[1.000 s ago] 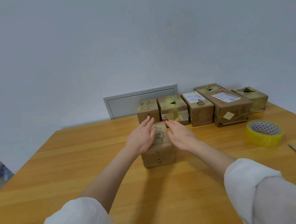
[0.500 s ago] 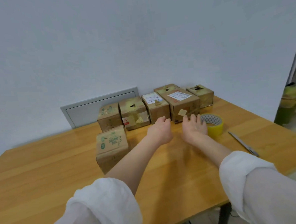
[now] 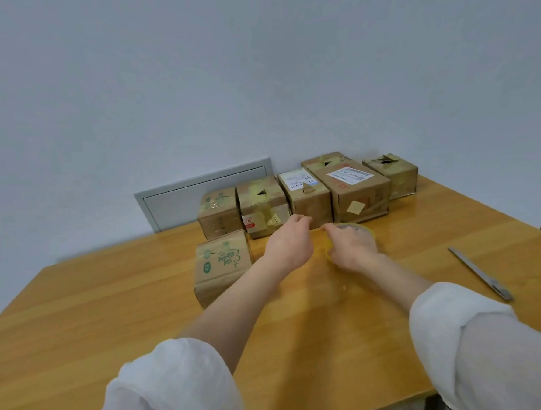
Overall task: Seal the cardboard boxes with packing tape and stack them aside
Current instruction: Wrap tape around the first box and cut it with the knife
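Yellow tape roll [image 3: 367, 230] lies on the wooden table [image 3: 110, 303], just in front of the row of boxes [image 3: 306, 196] along the wall, and the right hand [image 3: 351, 247] covers most of it, palm down, fingers curled over the near rim. They seem to be closing on the roll, but whether it is truly gripped cannot be told through the blur. The left hand [image 3: 289, 245] hovers just left of the roll with fingers loosely bent and pinched toward it, holding nothing. The box to be sealed [image 3: 223, 264] sits further left of the roll, apart from both hands. The step appears to be picking up the roll and finding its loose end; doing it well likely means steadying the roll with the right hand while the left hunts the edge with a fingernail, peeling slowly so the strip does not split. Both forearms stretch forward, sleeves pushed up. A knife [image 3: 479, 273] lies well right of the roll.
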Available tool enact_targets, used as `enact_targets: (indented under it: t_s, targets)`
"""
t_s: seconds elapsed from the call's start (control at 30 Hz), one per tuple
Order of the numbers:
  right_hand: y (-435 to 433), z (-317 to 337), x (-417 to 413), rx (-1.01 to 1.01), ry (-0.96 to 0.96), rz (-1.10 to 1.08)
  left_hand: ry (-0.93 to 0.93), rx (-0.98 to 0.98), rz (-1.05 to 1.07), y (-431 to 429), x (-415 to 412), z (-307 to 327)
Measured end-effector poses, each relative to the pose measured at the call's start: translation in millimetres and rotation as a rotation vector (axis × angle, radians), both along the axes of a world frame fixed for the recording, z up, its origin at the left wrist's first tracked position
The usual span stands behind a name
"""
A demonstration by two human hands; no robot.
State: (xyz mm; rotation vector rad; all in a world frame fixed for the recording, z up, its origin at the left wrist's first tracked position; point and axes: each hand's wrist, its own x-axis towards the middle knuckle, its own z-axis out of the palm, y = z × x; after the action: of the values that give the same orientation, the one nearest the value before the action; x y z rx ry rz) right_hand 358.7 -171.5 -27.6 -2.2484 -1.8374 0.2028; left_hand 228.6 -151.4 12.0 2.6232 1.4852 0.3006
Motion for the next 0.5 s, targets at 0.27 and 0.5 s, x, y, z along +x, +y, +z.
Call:
enact_targets:
  t_s: [0.27,0.5]
  targets:
    - [11.9,73.2,-60.1,0.217,0.835,0.322,-0.43,0.052,0.164,16.1,-73.1,51.3]
    - [13.3,81.9,-100.4,0.211,0.965,0.437,-0.602,-0.005,0.113,7.3,-128.0,53.3]
